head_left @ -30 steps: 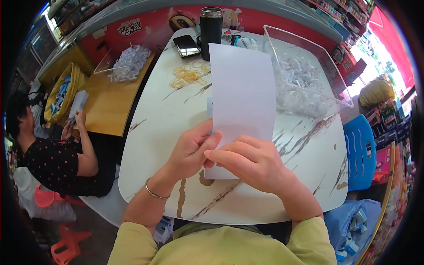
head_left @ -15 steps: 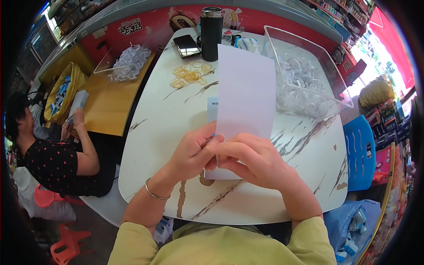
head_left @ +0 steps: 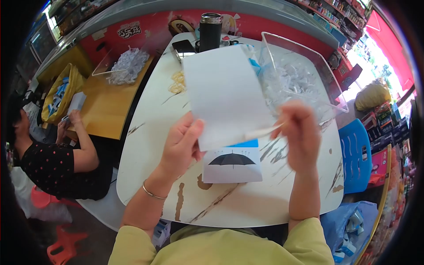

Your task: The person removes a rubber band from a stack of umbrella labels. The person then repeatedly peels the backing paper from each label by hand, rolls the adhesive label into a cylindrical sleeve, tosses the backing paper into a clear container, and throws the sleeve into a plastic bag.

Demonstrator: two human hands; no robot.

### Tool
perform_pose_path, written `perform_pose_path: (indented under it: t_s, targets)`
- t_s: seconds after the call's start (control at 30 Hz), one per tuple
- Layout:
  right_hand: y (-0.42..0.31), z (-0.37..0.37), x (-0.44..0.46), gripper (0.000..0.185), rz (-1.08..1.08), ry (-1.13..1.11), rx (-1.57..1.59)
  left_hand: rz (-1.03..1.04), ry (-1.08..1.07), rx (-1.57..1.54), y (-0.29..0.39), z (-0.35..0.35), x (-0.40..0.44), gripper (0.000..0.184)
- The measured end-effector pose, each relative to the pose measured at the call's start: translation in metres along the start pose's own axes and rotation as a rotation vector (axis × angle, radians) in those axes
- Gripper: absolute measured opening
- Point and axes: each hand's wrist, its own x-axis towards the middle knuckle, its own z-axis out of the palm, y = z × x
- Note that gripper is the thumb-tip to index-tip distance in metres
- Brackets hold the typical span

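And here the fisheye lens bends the desk [head_left: 150,176] and shelves toward black corners, with the right hand [head_left: 302,134] smeared by motion. Daylight blazes in at upper right, blown out white, while soft shadow falls below the umbrella picture [head_left: 232,160].

There are two bare hands of the wearer, one left hand [head_left: 180,141] and one right hand [head_left: 302,132], and one white paper [head_left: 225,88]. I count one printed umbrella [head_left: 232,160], one black bottle [head_left: 210,33], one phone [head_left: 183,47], two clear baskets [head_left: 295,43], one blue chair [head_left: 356,154], two red stools [head_left: 66,247] and one other person [head_left: 53,154]. The rubber bands [head_left: 177,83] are several, but their exact number I cannot tell
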Motion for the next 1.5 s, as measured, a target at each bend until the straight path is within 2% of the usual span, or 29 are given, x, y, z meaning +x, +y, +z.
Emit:
perform_pose_path:
  t_s: [0.07,0.13,0.2,0.3,0.4,0.5,0.6,0.67,0.73,0.83,0.87,0.97,1.03,1.13,1.23,1.5]
  targets:
    - [0.008,-0.028,0.016,0.018,-0.101,0.183,-0.032,0.057,0.076,-0.111,-0.001,0.001,0.004,0.025]
    - [0.011,-0.049,0.033,0.019,-0.024,0.381,0.159,0.091,0.116,-0.177,-0.004,-0.004,0.007,0.020]
    - [0.028,-0.082,0.050,0.019,-0.082,0.401,0.212,0.114,0.171,-0.188,-0.005,-0.007,0.008,0.019]
    - [0.051,-0.107,0.081,0.018,-0.001,0.477,-0.194,0.131,0.162,-0.169,-0.004,-0.009,0.009,0.019]
    - [0.097,-0.141,0.099,0.017,0.078,0.250,-0.859,0.160,0.101,-0.144,-0.005,-0.007,0.007,0.021]
    - [0.097,-0.143,0.094,0.018,0.019,0.218,-1.211,0.139,0.121,-0.087,0.000,-0.003,0.006,0.023]
    - [0.051,-0.119,0.092,0.018,-0.198,0.455,-0.939,0.145,0.119,-0.075,0.000,-0.005,0.005,0.025]
    - [-0.001,-0.090,0.067,0.020,-0.339,0.433,-0.824,0.128,0.123,-0.058,0.000,-0.005,0.005,0.025]
    - [-0.054,-0.057,0.032,0.022,-0.634,0.394,-0.762,0.110,0.128,-0.042,-0.001,-0.005,0.003,0.026]
    - [-0.112,-0.013,-0.007,0.030,-1.195,0.103,-0.098,0.072,0.142,0.012,-0.007,-0.008,0.003,0.026]
    - [-0.125,0.011,-0.005,0.022,-1.269,0.132,0.197,0.081,0.136,0.022,-0.008,-0.008,0.004,0.026]
    - [-0.136,0.020,-0.012,0.024,-1.369,0.075,0.324,0.064,0.099,0.058,-0.008,-0.009,0.002,0.030]
    - [-0.141,0.023,-0.018,0.022,-1.400,0.025,0.460,0.010,0.090,-0.091,-0.006,-0.010,0.003,0.030]
    - [-0.144,0.023,-0.023,0.021,-1.299,-0.058,0.591,-0.019,0.081,-0.309,-0.004,-0.009,0.005,0.024]
    - [-0.145,0.024,-0.023,0.021,-1.357,-0.014,0.516,-0.035,0.041,-0.478,-0.007,-0.015,0.007,0.015]
    - [-0.139,0.034,-0.022,0.023,-1.239,-0.088,0.733,-0.067,-0.050,-0.748,-0.010,-0.025,0.008,0.021]
